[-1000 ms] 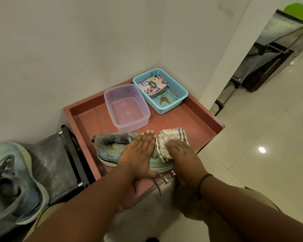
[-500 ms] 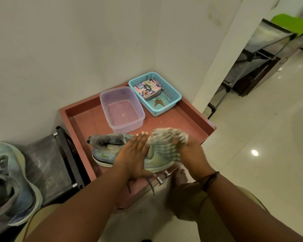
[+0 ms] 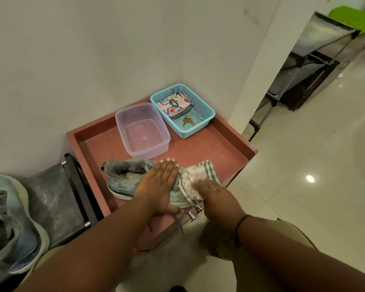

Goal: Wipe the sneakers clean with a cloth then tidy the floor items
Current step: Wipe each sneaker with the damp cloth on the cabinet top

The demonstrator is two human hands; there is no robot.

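The sneaker (image 3: 135,182) lies left-to-right on the red worktop (image 3: 219,148), left hand (image 3: 159,186) flat with straight fingers pinning its middle, while the right hand (image 3: 214,197), apparently gripping the cloth (image 3: 195,178), works the toe.

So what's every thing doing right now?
Sneaker: lying on the red tray, held down.
Left hand: flat on the sneaker.
Right hand: pressing the cloth on the toe.
Tub: open.
Basket: holds keys, pouch.
Other sneaker: upright on the rack.
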